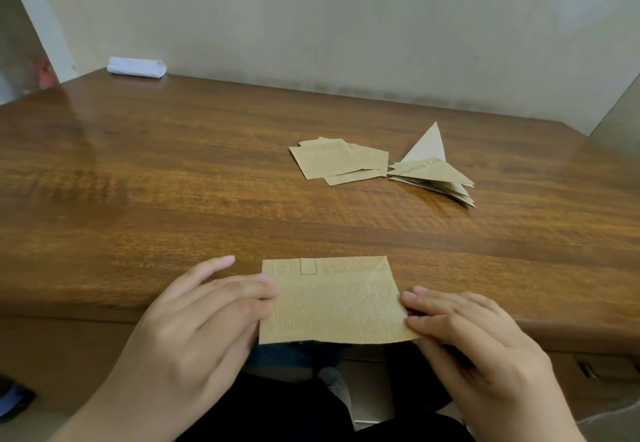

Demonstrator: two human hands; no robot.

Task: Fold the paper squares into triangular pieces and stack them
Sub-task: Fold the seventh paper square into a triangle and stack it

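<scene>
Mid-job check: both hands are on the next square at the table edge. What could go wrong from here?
1. The paper square overhangs the near edge of the table, pinched only at its sides by the left hand and right hand; a crease made there may come out crooked.
2. The stack of folded triangles is splayed, one flap standing up, so adding another may topple it.
3. The pile of unfolded squares lies close beside the stack; a reach could knock either.

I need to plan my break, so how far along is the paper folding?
Done: a small stack of folded triangles sits on the table, one flap sticking up. In hand: the left hand and right hand hold one unfolded paper square at the near edge. Left: a loose pile of flat squares beside the stack; how many, I cannot tell.
</scene>
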